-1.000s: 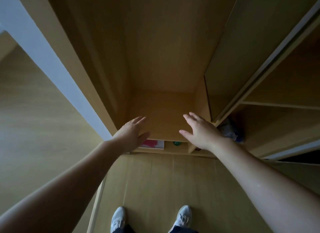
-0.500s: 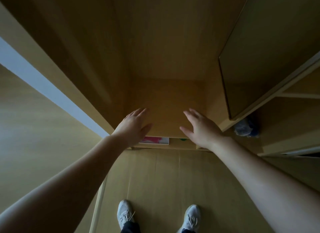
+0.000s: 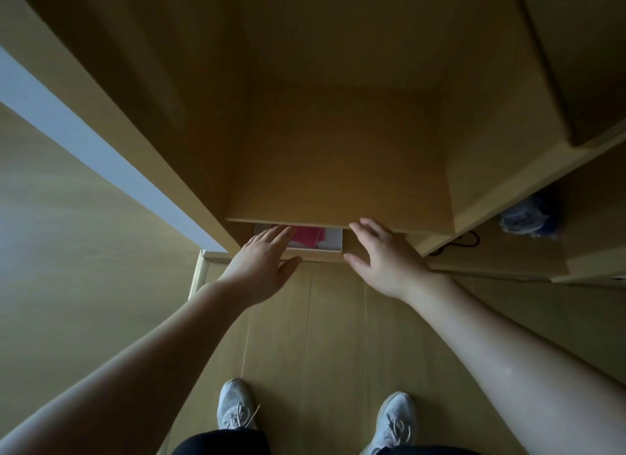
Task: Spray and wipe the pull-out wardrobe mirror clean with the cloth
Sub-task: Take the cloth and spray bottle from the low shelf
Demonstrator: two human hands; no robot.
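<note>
At wardrobe front, low shelf level: left hand point(image 3: 261, 265) and right hand point(image 3: 382, 258) both reach forward, fingers straight and spread, holding nothing. Right fingertips lie at the shelf edge point(image 3: 338, 222); contact unclear. Probable mirror panel point(image 3: 589, 65) sits upper right, not drawn out, reflective face not verifiable. Bundled blue cloth point(image 3: 526, 217) lies in the right compartment, well apart from both hands. Judgement: take the panel's front edge, draw it out straight and evenly, then fetch the cloth. Surroundings: pale wood floor point(image 3: 321, 336), dim light, white box point(image 3: 333, 239) with pink contents under the shelf.
</note>
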